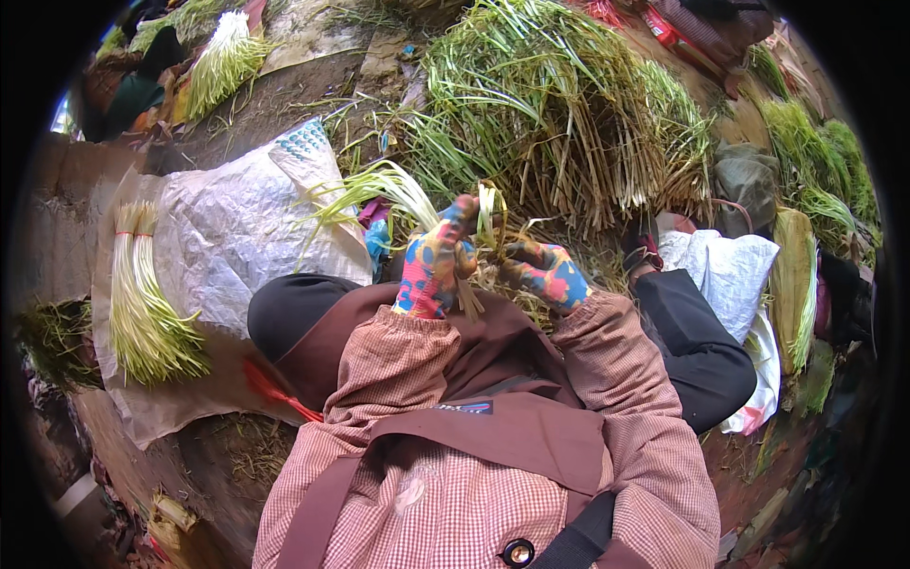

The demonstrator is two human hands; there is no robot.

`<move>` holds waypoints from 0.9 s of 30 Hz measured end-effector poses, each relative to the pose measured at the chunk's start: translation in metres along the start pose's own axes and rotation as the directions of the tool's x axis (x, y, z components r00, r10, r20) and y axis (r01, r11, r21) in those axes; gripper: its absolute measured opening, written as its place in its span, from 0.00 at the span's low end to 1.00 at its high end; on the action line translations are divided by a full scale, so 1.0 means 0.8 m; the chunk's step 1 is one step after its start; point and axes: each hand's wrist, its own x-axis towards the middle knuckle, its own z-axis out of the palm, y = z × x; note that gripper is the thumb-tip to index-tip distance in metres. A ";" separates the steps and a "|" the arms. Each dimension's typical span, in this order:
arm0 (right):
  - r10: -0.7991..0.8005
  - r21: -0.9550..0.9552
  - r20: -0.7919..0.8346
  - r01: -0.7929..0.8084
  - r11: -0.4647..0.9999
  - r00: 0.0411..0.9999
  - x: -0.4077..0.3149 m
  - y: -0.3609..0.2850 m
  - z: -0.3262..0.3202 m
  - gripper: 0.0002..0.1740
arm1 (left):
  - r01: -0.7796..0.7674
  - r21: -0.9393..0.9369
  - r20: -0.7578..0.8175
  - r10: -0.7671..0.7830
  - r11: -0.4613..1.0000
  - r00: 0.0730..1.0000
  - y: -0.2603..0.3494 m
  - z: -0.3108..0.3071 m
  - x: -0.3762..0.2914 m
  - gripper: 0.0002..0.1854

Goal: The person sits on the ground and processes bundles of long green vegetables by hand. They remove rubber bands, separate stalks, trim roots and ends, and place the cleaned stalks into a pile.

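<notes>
My left hand (pixel 431 267), in a colourful patterned glove, is closed around a small bunch of pale leafy stalks (pixel 405 195). Their white and yellow-green leaves droop to the left, and short stalk ends show below the fist. My right hand (pixel 546 276), gloved alike, has its fingertips at some brown withered leaf strands (pixel 501 245) beside the left hand. Whether the fingers pinch them firmly is hard to see. Just beyond both hands lies a large heap of untrimmed green stalks (pixel 569 121) with brown, soiled lower ends.
On my left, two tied bundles of cleaned stalks (pixel 146 299) lie on a white woven plastic sheet (pixel 249 206). A white sack (pixel 718 270) is beside my right knee. Another pale bundle (pixel 224 67) lies far left. Part of another person (pixel 711 28) shows at the upper right.
</notes>
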 end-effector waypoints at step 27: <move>-0.115 0.285 -0.445 0.263 0.922 0.888 0.018 -0.002 0.024 0.10 | -0.150 0.203 -0.260 0.201 0.968 0.944 -0.011 0.003 0.001 0.19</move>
